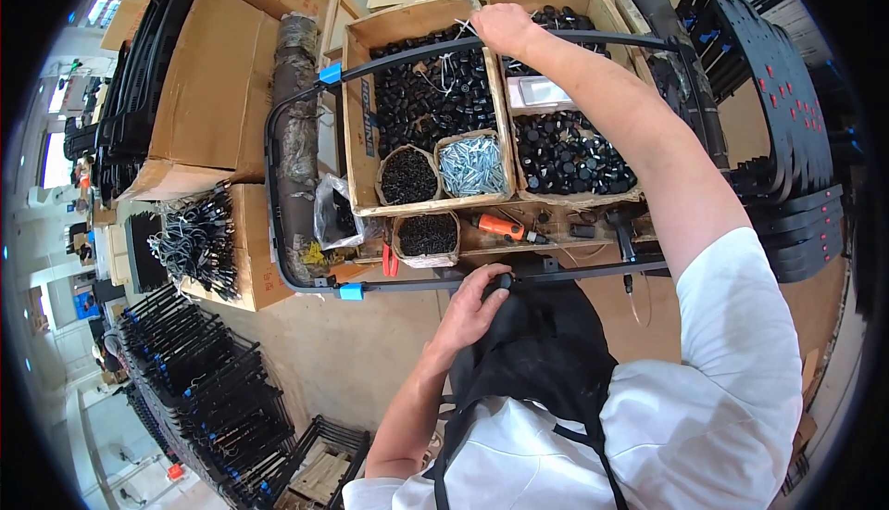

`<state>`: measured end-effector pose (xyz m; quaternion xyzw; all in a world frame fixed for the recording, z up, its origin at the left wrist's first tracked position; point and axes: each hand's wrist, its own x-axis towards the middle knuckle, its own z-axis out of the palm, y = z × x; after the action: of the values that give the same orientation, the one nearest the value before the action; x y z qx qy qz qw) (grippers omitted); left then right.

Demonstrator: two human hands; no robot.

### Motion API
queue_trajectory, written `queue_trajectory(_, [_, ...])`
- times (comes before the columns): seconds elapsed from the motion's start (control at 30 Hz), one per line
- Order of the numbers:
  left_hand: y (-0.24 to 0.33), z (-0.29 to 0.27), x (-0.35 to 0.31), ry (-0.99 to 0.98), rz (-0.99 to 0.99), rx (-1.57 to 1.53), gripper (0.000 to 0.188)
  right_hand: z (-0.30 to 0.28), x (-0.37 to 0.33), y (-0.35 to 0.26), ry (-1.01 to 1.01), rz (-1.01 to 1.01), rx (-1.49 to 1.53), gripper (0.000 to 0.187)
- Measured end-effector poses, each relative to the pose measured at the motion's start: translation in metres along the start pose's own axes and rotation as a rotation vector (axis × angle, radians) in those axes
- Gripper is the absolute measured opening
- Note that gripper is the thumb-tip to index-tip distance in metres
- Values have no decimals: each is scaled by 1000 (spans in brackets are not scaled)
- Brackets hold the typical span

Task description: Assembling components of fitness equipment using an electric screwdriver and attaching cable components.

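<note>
A black tubular metal frame (270,181) with rounded corners and blue tabs lies across the boxes in front of me. At its far bar my right hand (503,28) is closed, knuckles up, with white strips poking out beside the fingers. My left hand (472,304) is closed at the near bar, with a round black cap (503,280) between thumb and fingers. Under the frame, a wooden box (350,139) contains black plastic caps (431,93), silver screws (470,165) and black screws (408,176). More black caps (569,153) fill the box to its right.
An orange-and-black screwdriver (500,226), red-handled pliers (390,258) and a dark power tool (622,232) lie on the near ledge. Wrapped dark rollers (296,102) flank the boxes. Black frames are stacked at lower left (208,390) and right (787,112); cartons (213,93) stand left.
</note>
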<state>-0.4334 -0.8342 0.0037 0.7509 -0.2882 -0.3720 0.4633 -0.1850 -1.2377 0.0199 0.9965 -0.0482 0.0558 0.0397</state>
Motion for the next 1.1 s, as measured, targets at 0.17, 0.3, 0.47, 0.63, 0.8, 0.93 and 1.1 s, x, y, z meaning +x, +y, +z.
queue_trajectory(0.17, [12, -1, 7, -33, 68, 84, 35, -4, 6, -1, -10, 50, -14, 25])
queue_trajectory(0.3, [18, -4, 7, -45, 113, 138, 37, -12, 15, -7, -27, 34, -19, 25])
queue_trajectory(0.47, [23, 3, 11, -84, 304, 186, 35, 18, 18, 5, 40, 136, 27, 26])
queue_trajectory(0.63, [17, 15, 9, -87, 234, 238, 35, 14, 26, -11, -5, 154, 36, 27])
queue_trajectory(0.8, [30, 13, 6, 26, 159, 251, 35, -14, 25, -7, -199, 116, 100, 34])
queue_trajectory(0.93, [32, 1, 9, -134, 92, 333, 32, -40, 23, 3, -317, 11, 19, 38])
queue_trajectory(1.1, [20, -1, 13, -163, 26, 171, 28, -57, 35, -22, -265, 179, 18, 43])
